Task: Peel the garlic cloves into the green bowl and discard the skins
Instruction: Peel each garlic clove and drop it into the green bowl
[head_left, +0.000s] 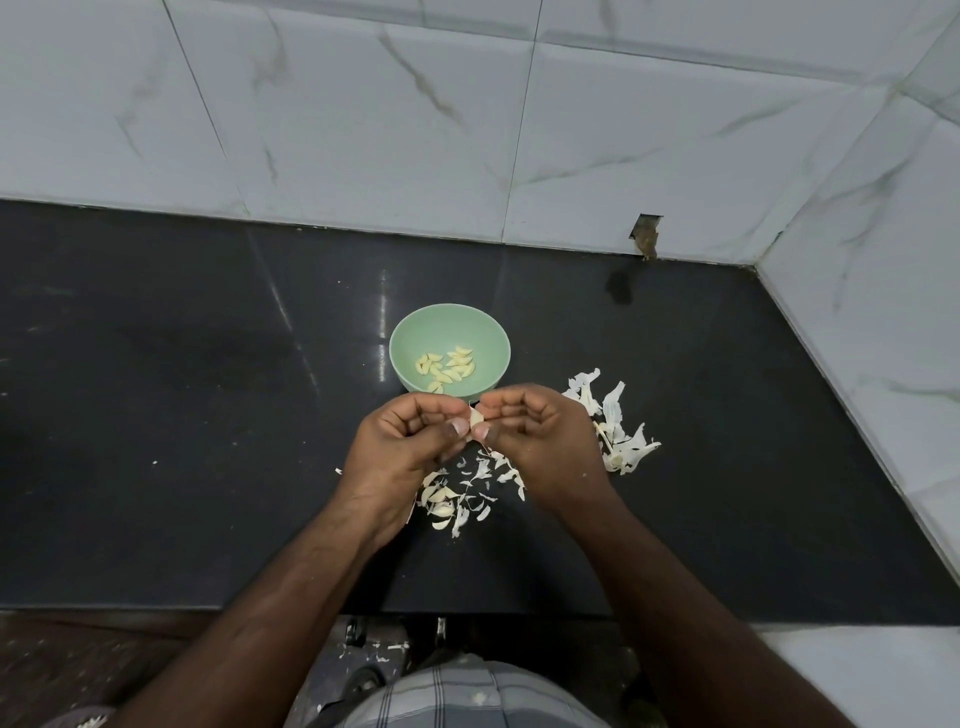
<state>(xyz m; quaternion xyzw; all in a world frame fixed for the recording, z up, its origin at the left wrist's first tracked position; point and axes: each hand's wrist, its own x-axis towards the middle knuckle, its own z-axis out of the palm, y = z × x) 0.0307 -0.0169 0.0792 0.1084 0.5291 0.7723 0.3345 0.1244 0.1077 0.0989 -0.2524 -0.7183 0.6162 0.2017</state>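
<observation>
**Both hands pinch one garlic clove just in front of the bowl**

Left hand (410, 441) and right hand (535, 436) meet fingertip to fingertip above the black counter (182, 415), both curled and pinching a single garlic clove (476, 417) between thumbs and forefingers. Just beyond the knuckles sits the green bowl (415, 332), holding peeled cloves (445, 369). Loose skins (467, 488) lie on the counter beneath the wrists, and a second heap of skins (618, 421) lies beside the right hand. Both forearms angle inward.

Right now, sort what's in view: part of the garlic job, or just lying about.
Job: pale green round bowl holding peeled cloves; garlic clove pinched by both hands; papery white skins.
Lying about: black stone counter; white marble wall tiles.
</observation>
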